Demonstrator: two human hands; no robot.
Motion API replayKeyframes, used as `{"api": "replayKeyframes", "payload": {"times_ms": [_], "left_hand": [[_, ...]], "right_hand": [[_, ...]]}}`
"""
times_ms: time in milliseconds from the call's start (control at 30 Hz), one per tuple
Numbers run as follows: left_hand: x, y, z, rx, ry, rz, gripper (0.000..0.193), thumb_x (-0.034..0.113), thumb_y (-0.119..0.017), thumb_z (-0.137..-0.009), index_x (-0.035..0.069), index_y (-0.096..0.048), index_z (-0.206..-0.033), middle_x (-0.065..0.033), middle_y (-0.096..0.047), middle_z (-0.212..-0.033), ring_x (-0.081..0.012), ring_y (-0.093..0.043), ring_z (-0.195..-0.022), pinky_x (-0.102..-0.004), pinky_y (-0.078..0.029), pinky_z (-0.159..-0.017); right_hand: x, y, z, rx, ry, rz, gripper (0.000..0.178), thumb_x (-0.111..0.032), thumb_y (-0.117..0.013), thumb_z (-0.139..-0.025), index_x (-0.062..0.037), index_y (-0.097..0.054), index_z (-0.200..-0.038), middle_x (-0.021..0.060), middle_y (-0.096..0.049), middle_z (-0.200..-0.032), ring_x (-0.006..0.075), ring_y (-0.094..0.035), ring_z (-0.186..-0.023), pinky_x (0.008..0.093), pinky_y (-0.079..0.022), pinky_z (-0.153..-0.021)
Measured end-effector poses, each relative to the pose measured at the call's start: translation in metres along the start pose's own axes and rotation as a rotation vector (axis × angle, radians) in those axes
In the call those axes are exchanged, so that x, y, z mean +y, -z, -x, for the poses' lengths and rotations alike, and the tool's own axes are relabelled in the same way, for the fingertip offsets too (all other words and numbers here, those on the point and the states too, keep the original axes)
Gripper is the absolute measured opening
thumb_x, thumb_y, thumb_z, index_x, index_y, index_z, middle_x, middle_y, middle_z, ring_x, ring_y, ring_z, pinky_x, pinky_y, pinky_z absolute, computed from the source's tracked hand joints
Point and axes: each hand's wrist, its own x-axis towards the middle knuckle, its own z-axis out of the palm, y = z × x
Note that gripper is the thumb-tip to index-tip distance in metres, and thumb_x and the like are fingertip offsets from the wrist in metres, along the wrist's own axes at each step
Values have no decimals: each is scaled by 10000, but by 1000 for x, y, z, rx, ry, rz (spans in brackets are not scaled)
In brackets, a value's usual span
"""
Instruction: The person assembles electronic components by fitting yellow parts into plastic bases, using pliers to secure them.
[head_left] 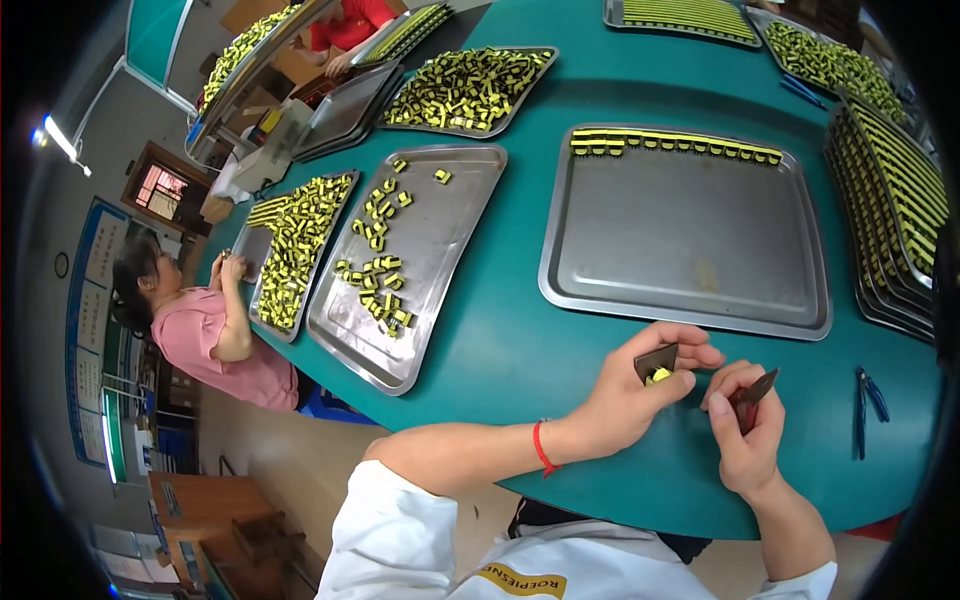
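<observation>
My left hand (618, 402) is closed around a small yellow-and-black block (658, 376) with a dark flat face, pinched between thumb and fingers. Close beside it, my right hand (748, 445) grips a short knife-like tool (757, 392) with a dark pointed blade and a reddish handle. The two hands are apart, just over the near edge of the green table. Beyond them lies a metal tray (680, 240). Along its far edge runs a row of yellow-and-black blocks (690, 143), with a few doubled at the left end.
Left of that tray, another tray (455, 230) carries scattered blocks. Heaped trays (480, 130) stand farther back. At right are stacked filled trays (895, 200) and blue-handled pliers (862, 410). A person in pink (210, 320) works at the left; another in red (350, 25) is at the back.
</observation>
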Motion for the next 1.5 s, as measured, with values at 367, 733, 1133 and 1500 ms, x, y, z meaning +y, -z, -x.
{"api": "replayKeyframes", "payload": {"times_ms": [367,733,1133,1500], "left_hand": [[-12,-5,0,-62,-418,-310,388,-119,-508,-882,-30,-507,-1259,-173,-599,-1229,-270,-566,-1224,-483,-240,-1190],[-16,-5,1,-100,-470,-431,410,-107,-525,-866,-39,-532,-1269,-154,-584,-1286,-294,-553,-1244,-508,-215,-1194],[-14,-4,6,-91,-422,-495,468,-19,-503,-886,-6,-427,-1347,-168,-581,-1233,-307,-540,-1230,-552,-135,-1198],[-6,-4,1,-193,-589,-841,542,89,-497,-894,-33,-393,-1411,-222,-481,-1340,-428,-408,-1320,-559,-202,-1155]], "right_hand": [[-5,-13,1,-5,-192,-108,182,51,-633,-832,7,-518,-965,70,-595,-879,81,-571,-755,201,-440,-599],[12,-14,8,-47,-117,-16,276,53,-647,-820,0,-542,-1070,33,-632,-823,27,-484,-612,186,-371,-523],[7,-21,11,-24,-212,-194,336,-8,-662,-867,10,-519,-1171,46,-583,-1052,110,-585,-949,244,-472,-823],[21,-17,15,18,-124,-66,390,-249,-665,-932,-1,-532,-1202,60,-602,-1130,149,-589,-1025,296,-490,-883]]}}
